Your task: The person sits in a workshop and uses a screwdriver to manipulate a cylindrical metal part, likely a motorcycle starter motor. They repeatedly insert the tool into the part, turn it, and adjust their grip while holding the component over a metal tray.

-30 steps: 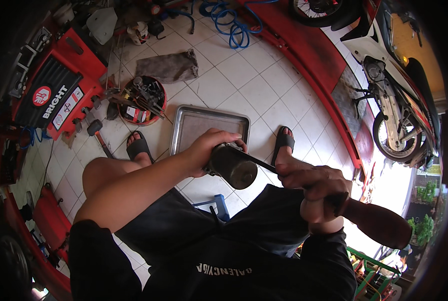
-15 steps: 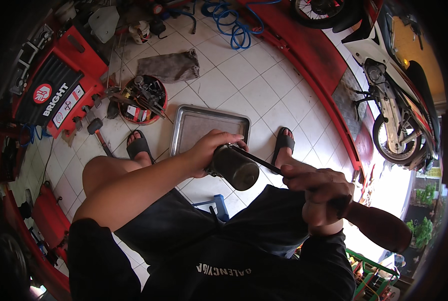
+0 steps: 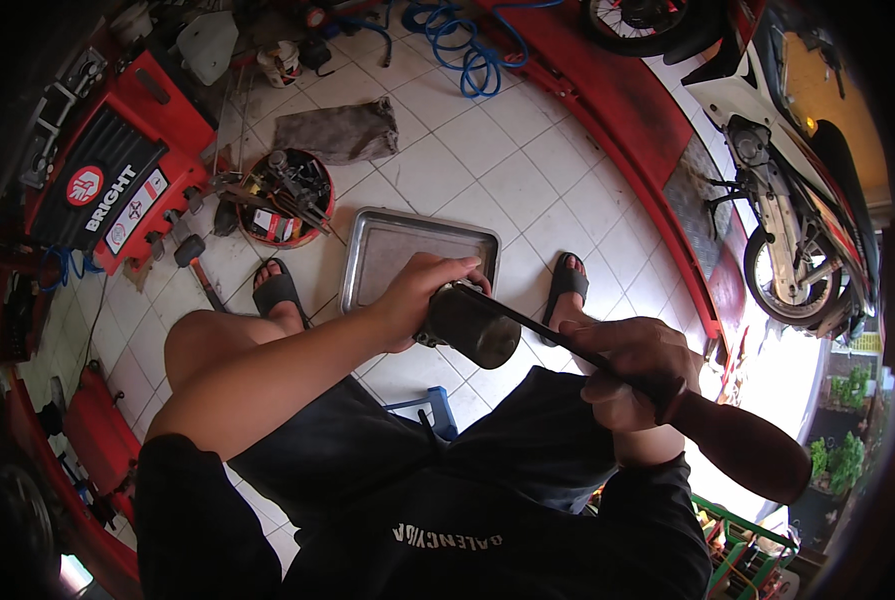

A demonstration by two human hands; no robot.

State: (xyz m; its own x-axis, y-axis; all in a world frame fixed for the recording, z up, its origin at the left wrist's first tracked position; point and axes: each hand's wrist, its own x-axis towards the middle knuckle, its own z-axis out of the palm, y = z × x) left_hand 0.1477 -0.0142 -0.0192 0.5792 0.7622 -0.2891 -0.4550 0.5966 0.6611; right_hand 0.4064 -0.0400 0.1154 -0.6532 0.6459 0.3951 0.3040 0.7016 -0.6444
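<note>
Your left hand [image 3: 419,300] clasps a dark cylinder [image 3: 482,335] nearer you than the metal tray [image 3: 397,245]. Your right hand [image 3: 645,362] (likewise curled) grips a long tool [image 3: 747,445].

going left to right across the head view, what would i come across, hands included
Red machine with a black panel, red tub of tools, left hand, dark metal cylinder, black sandal on the right foot, right hand, motorcycle
</note>
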